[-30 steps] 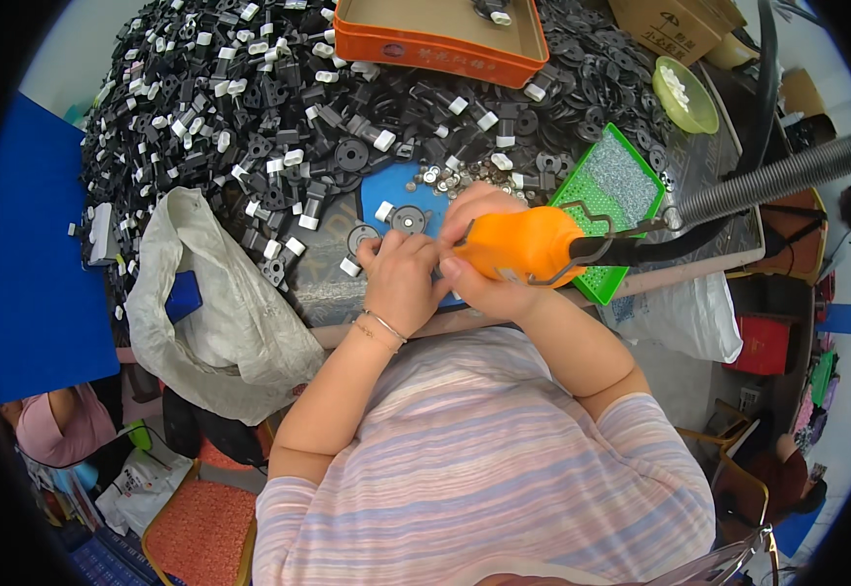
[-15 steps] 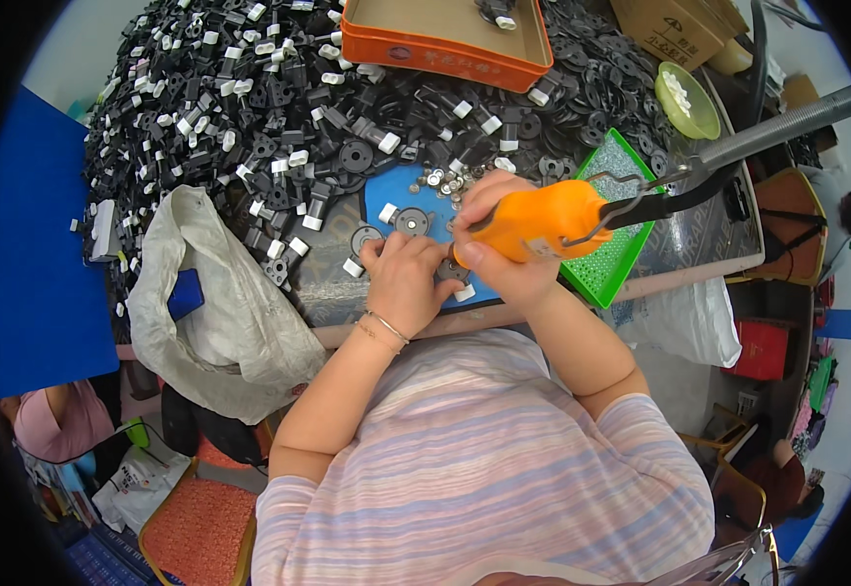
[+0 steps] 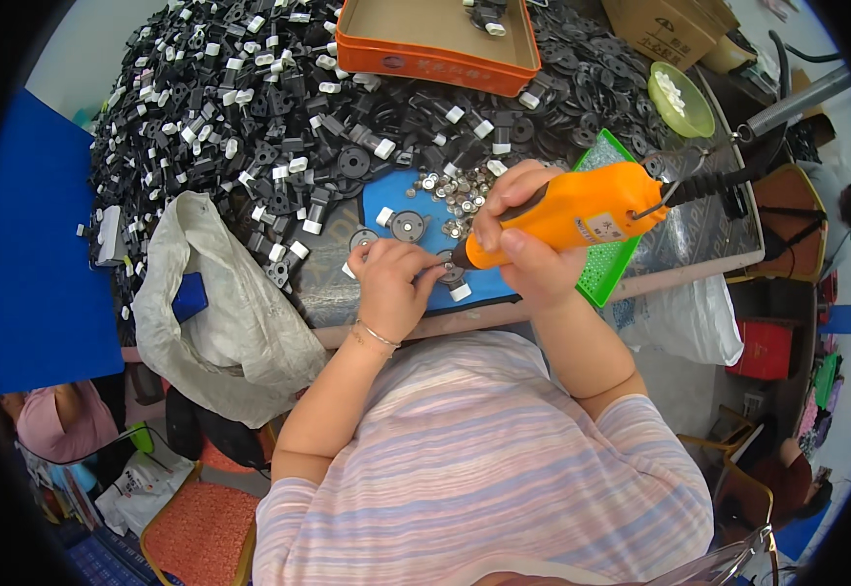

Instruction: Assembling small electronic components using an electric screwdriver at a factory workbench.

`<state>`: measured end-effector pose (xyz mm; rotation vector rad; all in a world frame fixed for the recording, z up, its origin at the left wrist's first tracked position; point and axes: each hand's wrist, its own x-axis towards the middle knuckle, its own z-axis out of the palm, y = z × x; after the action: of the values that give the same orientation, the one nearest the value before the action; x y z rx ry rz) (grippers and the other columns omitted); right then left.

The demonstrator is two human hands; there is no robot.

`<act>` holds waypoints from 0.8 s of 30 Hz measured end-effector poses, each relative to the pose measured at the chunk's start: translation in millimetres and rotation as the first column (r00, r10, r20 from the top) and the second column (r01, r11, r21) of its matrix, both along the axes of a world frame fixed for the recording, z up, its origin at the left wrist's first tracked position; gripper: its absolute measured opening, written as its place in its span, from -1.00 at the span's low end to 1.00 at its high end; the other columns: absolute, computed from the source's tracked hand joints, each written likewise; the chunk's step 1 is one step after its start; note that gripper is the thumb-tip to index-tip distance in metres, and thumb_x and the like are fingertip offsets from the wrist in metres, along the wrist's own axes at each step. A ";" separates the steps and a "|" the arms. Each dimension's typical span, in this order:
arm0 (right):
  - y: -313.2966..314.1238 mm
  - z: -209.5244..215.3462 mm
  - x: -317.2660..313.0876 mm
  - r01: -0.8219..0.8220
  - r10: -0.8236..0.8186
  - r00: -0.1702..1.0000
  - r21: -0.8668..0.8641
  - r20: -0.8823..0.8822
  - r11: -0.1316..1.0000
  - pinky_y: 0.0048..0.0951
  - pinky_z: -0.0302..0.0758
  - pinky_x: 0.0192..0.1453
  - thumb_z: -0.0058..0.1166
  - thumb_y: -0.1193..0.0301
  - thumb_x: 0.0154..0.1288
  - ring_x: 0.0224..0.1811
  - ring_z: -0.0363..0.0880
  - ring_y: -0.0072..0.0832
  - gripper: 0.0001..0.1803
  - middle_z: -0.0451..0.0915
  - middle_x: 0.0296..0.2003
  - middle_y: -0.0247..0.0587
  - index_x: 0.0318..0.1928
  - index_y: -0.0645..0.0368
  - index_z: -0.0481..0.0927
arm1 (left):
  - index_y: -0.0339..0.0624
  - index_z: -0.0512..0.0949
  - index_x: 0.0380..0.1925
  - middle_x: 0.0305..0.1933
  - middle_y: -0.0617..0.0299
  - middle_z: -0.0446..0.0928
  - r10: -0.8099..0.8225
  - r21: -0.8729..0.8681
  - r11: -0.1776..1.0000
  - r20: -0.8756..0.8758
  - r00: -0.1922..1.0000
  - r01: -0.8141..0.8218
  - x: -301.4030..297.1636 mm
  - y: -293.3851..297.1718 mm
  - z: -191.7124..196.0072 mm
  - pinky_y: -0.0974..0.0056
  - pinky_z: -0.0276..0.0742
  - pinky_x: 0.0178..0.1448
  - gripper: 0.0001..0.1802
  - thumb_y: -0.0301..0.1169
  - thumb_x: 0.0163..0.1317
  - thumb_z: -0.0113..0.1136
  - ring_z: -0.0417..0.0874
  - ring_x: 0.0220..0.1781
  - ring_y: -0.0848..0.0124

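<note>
An orange electric screwdriver (image 3: 567, 217) is gripped in my right hand (image 3: 533, 244), lying at a slant with its dark tip pointing left and down. The tip meets a black round part with a white end (image 3: 451, 277) on the blue mat (image 3: 489, 281). My left hand (image 3: 391, 278) has thumb and forefinger pinched together at the tip; whatever is between them is too small to make out. Two similar black round parts lie just beyond that hand: one (image 3: 408, 226) in full view, the other (image 3: 362, 237) partly covered by the fingers. Small silvery metal pieces (image 3: 465, 190) are heaped behind the tip.
A large pile of black parts with white ends (image 3: 240, 107) covers the table's far left. Behind stands an orange tin (image 3: 425, 64). To the right are a green tray (image 3: 606, 273) and a bowl of white pieces (image 3: 684, 122). A whitish cloth bag (image 3: 162, 322) hangs at the left.
The screwdriver's body has shifted right and turned, while its tip remains by the same black part. My left hand has drawn slightly left, its thumb and forefinger now pinched at the tip.
</note>
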<state>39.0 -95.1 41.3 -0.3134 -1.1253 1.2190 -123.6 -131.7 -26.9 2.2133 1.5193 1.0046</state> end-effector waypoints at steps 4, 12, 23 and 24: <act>-0.5 3.7 2.8 0.012 -0.012 1.000 0.025 -0.012 1.000 -0.52 0.48 -0.30 0.13 0.63 -0.02 -0.37 0.46 -0.49 -0.72 0.39 -0.27 -0.12 -0.23 0.31 0.43 | -0.02 0.65 -0.44 -0.39 0.35 0.52 0.027 0.005 1.000 0.042 0.999 -0.027 -2.6 -1.9 -3.3 0.20 0.12 0.04 -0.89 -0.41 -0.04 0.30 0.47 -0.25 0.34; 1.3 6.1 6.9 -0.010 0.009 0.997 -0.009 -0.080 1.000 -0.40 0.45 -0.33 0.12 0.49 0.04 -0.48 0.47 -0.47 -0.69 0.37 -0.27 -0.17 -0.17 0.19 0.38 | -0.24 0.64 -0.27 -0.33 0.22 0.54 0.016 -0.264 0.952 0.543 0.840 0.152 -5.2 -3.7 -7.1 0.48 0.42 -0.24 -0.77 -0.69 0.07 0.17 0.52 -0.29 0.52; 0.1 10.4 6.0 -0.061 0.061 0.992 0.004 -0.108 0.998 -0.40 0.45 -0.32 0.11 0.48 0.06 -0.46 0.47 -0.47 -0.68 0.36 -0.26 -0.18 -0.15 0.17 0.37 | -0.18 0.54 -0.01 -0.38 0.25 0.63 0.103 -0.316 0.930 0.712 0.694 0.187 -4.1 -3.8 -18.0 0.43 0.42 -0.09 -0.49 -0.68 -0.06 0.27 0.54 -0.29 0.53; 0.1 10.3 5.7 -0.062 0.062 0.992 0.003 -0.108 0.998 -0.40 0.45 -0.32 0.11 0.48 0.06 -0.46 0.47 -0.47 -0.68 0.36 -0.26 -0.18 -0.15 0.17 0.37 | -0.19 0.55 -0.03 -0.38 0.25 0.64 0.111 -0.320 0.929 0.721 0.684 0.186 -4.0 -3.8 -17.4 0.43 0.41 -0.08 -0.50 -0.68 -0.07 0.27 0.53 -0.29 0.53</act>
<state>44.7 -95.1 51.6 -0.2116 -1.0480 1.2756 -127.6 -135.5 -44.3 1.3028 1.1363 1.2532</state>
